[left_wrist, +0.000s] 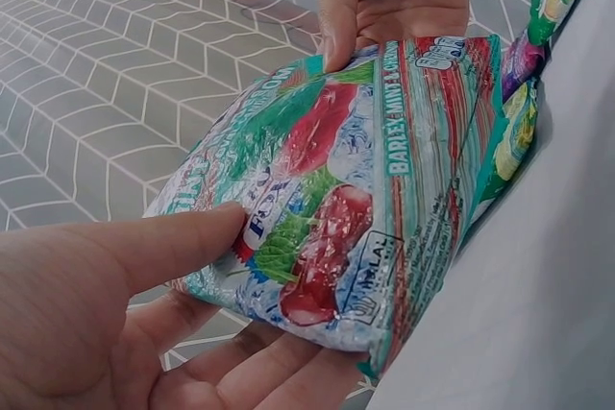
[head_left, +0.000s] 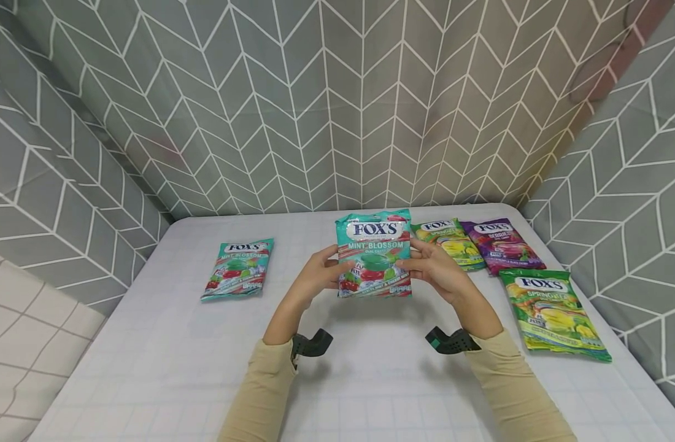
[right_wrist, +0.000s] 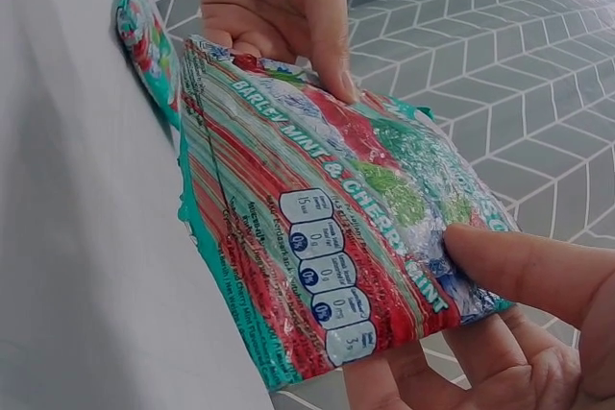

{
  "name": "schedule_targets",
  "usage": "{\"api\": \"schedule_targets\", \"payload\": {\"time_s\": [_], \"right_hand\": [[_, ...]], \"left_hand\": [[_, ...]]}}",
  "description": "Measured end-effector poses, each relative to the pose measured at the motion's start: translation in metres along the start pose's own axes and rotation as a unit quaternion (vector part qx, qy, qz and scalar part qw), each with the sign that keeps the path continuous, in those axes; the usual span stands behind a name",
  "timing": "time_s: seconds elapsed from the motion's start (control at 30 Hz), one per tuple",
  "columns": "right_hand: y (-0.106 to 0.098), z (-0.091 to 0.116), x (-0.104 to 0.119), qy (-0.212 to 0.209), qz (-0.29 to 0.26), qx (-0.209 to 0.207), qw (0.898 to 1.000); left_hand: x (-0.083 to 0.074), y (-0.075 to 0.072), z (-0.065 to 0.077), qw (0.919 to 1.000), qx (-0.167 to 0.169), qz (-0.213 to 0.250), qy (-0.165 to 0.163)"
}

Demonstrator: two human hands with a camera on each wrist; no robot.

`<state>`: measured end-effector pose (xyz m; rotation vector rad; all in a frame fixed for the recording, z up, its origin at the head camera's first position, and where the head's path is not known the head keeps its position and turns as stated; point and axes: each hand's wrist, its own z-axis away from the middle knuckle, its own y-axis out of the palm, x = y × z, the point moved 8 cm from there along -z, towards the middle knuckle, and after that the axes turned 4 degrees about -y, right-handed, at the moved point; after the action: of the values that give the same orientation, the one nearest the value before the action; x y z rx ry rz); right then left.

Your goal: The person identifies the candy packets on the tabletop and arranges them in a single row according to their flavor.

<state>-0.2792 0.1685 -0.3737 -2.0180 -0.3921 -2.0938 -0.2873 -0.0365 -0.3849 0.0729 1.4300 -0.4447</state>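
Note:
Between both hands, a teal Fox's Mint Blossom candy bag (head_left: pixel 374 255) is held up over the table, its printed front toward the head camera. My left hand (head_left: pixel 317 274) pinches its left side, thumb on the front and fingers behind, as the left wrist view shows with the thumb (left_wrist: pixel 183 242) on the wrapper. On the opposite side my right hand (head_left: pixel 438 270) grips it the same way; in the right wrist view that thumb (right_wrist: pixel 524 261) presses the front near the edge. A second teal Mint Blossom bag (head_left: pixel 239 269) lies at the left of the table.
Right of the held bag lie a green-yellow Springtee bag (head_left: pixel 450 244), partly hidden, a purple Berries bag (head_left: pixel 502 245), and another green-yellow bag (head_left: pixel 554 314) near the right edge. Grey chevron-patterned curtains (head_left: pixel 337 104) enclose the white table (head_left: pixel 166 344) at the back and sides.

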Motion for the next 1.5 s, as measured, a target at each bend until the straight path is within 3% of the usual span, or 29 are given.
{"api": "schedule_targets", "payload": {"time_s": [0.43,0.7,0.87,1.07,1.3,1.5], "right_hand": [[0.000,0.000,0.001,0.000,0.002,-0.010,1.000],[0.001,-0.003,-0.003,-0.005,-0.001,-0.008,1.000],[0.001,-0.004,-0.008,0.001,0.002,-0.020,1.000],[0.003,-0.006,-0.011,0.011,-0.006,-0.053,0.998],[0.020,-0.008,-0.017,0.010,-0.012,-0.004,1.000],[0.031,-0.011,-0.028,0.004,0.033,0.024,0.999]], "left_hand": [[0.003,-0.002,-0.001,0.9999,-0.010,0.005,0.003],[0.007,-0.005,-0.001,0.9998,-0.010,0.004,-0.014],[0.009,-0.007,-0.001,0.9994,-0.017,-0.011,-0.030],[0.009,-0.012,0.000,0.9992,-0.028,-0.009,-0.025],[0.013,-0.028,0.001,0.9949,-0.079,-0.048,-0.040],[0.020,-0.041,-0.001,0.9908,-0.101,-0.076,-0.047]]}}
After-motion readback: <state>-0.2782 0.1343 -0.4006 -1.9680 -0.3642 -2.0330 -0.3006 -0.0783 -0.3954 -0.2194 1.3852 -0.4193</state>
